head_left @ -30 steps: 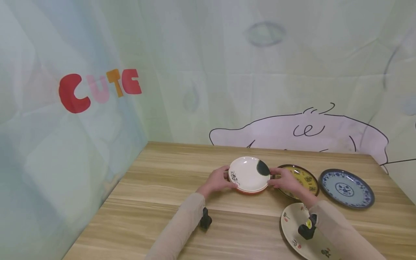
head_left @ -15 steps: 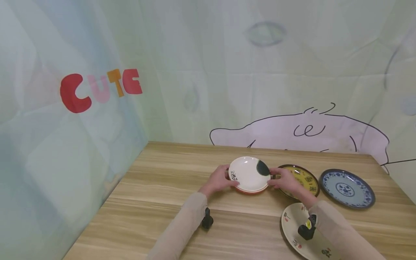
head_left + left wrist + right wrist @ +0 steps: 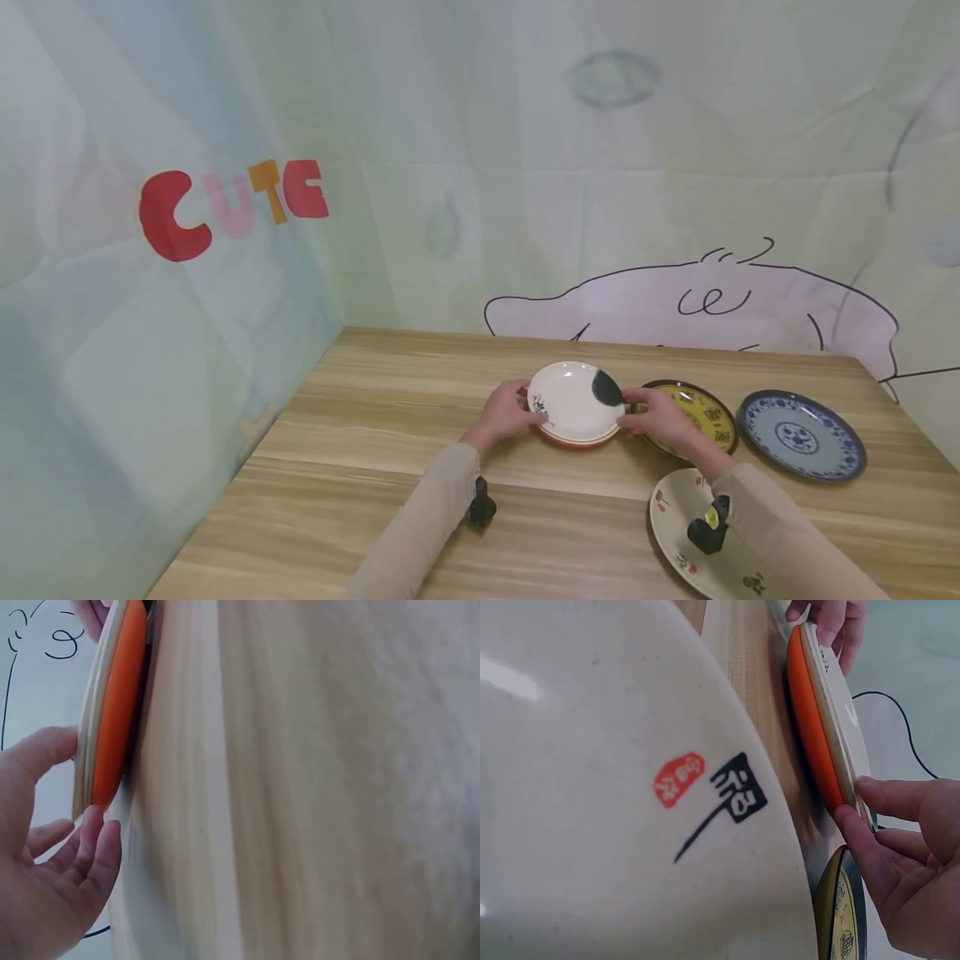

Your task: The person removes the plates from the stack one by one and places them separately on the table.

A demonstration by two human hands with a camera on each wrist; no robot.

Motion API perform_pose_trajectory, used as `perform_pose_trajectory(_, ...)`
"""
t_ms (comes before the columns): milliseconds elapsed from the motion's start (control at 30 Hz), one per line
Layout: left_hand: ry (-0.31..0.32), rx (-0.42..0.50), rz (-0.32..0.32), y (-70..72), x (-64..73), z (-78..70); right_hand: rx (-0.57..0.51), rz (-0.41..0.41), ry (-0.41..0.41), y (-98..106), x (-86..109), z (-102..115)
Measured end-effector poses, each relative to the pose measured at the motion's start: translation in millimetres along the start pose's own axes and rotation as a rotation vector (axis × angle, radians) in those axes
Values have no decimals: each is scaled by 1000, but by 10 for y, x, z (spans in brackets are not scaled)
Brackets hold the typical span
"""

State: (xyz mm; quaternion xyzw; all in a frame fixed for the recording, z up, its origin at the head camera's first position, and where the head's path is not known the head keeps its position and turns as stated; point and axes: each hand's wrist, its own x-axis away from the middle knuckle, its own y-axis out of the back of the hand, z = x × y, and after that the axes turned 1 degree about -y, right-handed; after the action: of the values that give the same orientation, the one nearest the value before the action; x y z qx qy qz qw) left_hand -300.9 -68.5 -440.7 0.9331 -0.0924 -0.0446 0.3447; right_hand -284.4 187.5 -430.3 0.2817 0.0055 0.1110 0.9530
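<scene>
A stack of small plates (image 3: 573,404) sits at the middle of the table, between my two hands. Its top plate is white with a dark green patch and a small floral print; the bottom plate (image 3: 122,705) is orange outside. My left hand (image 3: 504,413) holds the stack's left edge, thumb at the upper rim and fingertips low against the orange side. At the opposite edge my right hand (image 3: 911,855) pinches the rim between thumb and fingers. Whether the stack's base touches the table cannot be told.
A yellow patterned plate (image 3: 716,421) lies partly behind my right hand. Farther right is a blue floral plate (image 3: 801,436). A large cream plate (image 3: 678,529) lies under my right forearm. A printed curtain (image 3: 450,167) backs the wooden table (image 3: 337,417).
My left thumb has drawn back slightly toward the rim of the top plate, and the left forearm has shifted a little right. My right hand and the plates look unmoved.
</scene>
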Motion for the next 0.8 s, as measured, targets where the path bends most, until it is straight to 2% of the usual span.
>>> perform_pose_trajectory(433, 100, 149, -9, 14, -1, -44, 8, 9, 35, 0, 28, 35)
perform_pose_trajectory(700, 115, 290, 19, 40, -3, 5, 42, 1, 23, 3, 26, 58)
perform_pose_trajectory(800, 126, 312, 22, 44, 9, 1, 46, 1, 23, 5, 24, 64)
